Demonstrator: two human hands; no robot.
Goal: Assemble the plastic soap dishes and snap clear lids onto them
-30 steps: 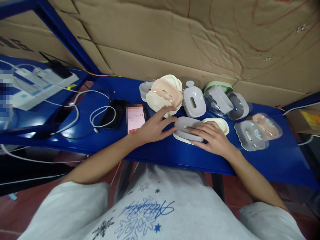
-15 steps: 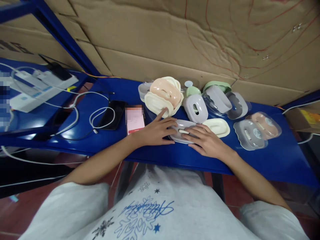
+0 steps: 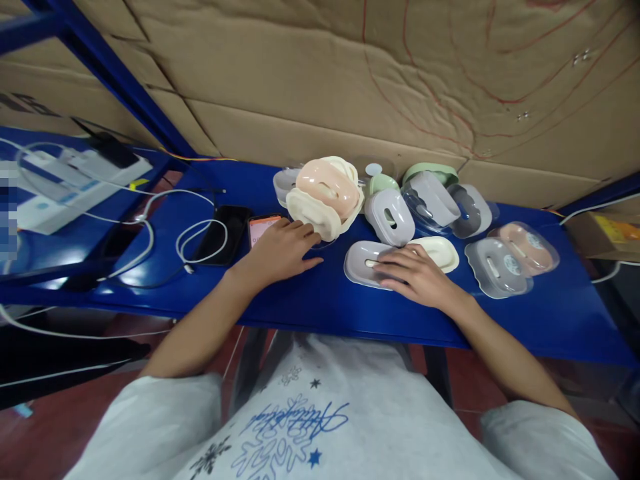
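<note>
Rested the right hand point(image 3: 413, 273) over the right end of a shallow oval lavender-grey plastic piece point(image 3: 356, 261), set close to the front edge of the blue desk point(image 3: 325, 310), about midway along. Laid its fingers across the top, beside a small white bar point(image 3: 371, 263) in the middle, with the thumb toward the near edge; could not tell whether gripping or merely pressing. Had the left hand point(image 3: 287, 248) apparently empty and loosely curled, thumb apart, partly over a pink-lit phone point(image 3: 257, 230), with fingertips at a wavy-rimmed cream plastic piece point(image 3: 313, 213); could not tell whether touching it. Saw that cream piece leaning at the front of a pile, against a glossy peach oval plastic piece point(image 3: 320, 177). Had a flat oval cream plastic piece point(image 3: 443, 253) just beyond the right hand, and a slotted light-grey rounded plastic box point(image 3: 390, 215) farther toward the back edge. For good handling, by judgement, needed to steady the lavender-grey piece with light, even pressure, flat on the desk, without knocking the bar or nudging it over the front edge, and to touch the pile gently, at a free rim, so as not to topple it.
</note>
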